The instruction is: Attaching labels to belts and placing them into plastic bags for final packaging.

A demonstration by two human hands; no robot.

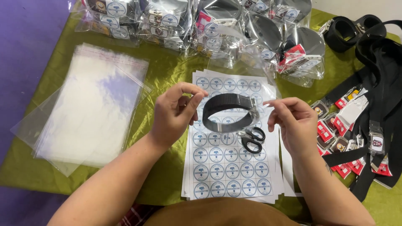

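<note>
A person's left hand [173, 113] and right hand [293, 119] are holding a coiled black webbing belt [228, 112] above a sheet of round stickers [228, 167]; left fingers are pinching the coil's edge, right fingertips pinching its metal buckle [253, 109]; it looks light, flexible, springy; gripping across the coil seems safest.

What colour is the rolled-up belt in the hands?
Black; the rolled belt shows clearly in the head view.

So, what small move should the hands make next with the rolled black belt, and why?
Probably carry the rolled belt left to the stack of clear bags. The left hand and right hand hold it coiled above the sticker sheet, and the packed bags behind hold similar coils, so bagging seems the likely step.
</note>
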